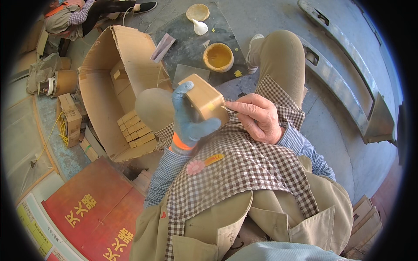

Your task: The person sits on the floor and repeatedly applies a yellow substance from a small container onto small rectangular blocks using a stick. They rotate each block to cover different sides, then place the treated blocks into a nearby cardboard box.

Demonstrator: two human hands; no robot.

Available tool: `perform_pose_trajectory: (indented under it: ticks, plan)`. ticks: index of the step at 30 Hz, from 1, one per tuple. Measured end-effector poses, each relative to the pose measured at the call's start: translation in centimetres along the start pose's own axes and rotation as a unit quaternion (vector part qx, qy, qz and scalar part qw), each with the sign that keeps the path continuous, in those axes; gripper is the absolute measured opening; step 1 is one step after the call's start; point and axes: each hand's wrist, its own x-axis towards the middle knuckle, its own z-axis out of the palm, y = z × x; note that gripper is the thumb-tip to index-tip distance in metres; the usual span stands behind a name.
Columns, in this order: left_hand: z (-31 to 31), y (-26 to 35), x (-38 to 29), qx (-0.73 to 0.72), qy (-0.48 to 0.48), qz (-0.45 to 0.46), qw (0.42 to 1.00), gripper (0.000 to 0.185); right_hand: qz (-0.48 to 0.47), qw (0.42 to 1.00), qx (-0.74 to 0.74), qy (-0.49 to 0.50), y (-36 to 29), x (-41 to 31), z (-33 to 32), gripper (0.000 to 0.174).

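In a blue glove with an orange cuff, my left hand (pixel 189 119) grips a light wooden box (pixel 204 93) with rounded corners, held above my lap. A small yellow patch shows near the box's corner. My bare right hand (pixel 256 117) pinches a small thin tool (pixel 228 108) against that end of the box; its exact kind cannot be told. Beyond the box, a tub of amber paste (pixel 218 57) with a crusted rim stands on a dark board (pixel 186 37). A white squeeze bottle (pixel 200 27) and a round crusted lid (pixel 197 12) lie farther off.
To the left, a large open cardboard box (pixel 112 75) holds stacked wooden blocks (pixel 135 129). Curved metal beams (pixel 339 88) lie at the right. A red cabinet (pixel 94 208) is at lower left. Another person (pixel 68 19) sits at the upper left.
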Motion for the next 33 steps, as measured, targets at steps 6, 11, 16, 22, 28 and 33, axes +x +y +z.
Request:
perform_pose_trajectory:
  ticks: [6,11,16,22,28,33]
  plan:
    - [-0.1,0.0,-0.1,0.042,0.011,0.015,0.999,0.100,-0.007,1.000,0.004,0.012,0.2,0.0,0.2,0.044]
    - [0.2,0.2,0.0,-0.060,0.012,-0.050,0.997,0.097,-0.009,1.000,0.006,0.017,0.3,0.0,0.3,0.045]
    - [0.7,0.8,-0.2,-0.137,0.018,-0.118,0.983,0.089,0.001,1.000,0.008,0.015,0.3,-0.1,0.2,0.047]
    - [1.3,1.6,-0.4,-0.165,0.023,-0.169,0.971,0.086,0.000,1.000,0.013,0.023,0.3,0.0,0.3,0.046]
    - [1.3,1.3,-0.4,-0.165,0.027,-0.182,0.969,0.086,0.006,1.000,0.020,0.022,0.3,-0.1,0.2,0.044]
    - [1.2,1.2,-0.5,-0.163,0.026,-0.184,0.969,0.086,0.002,0.999,0.025,0.029,0.4,-0.1,0.3,0.043]
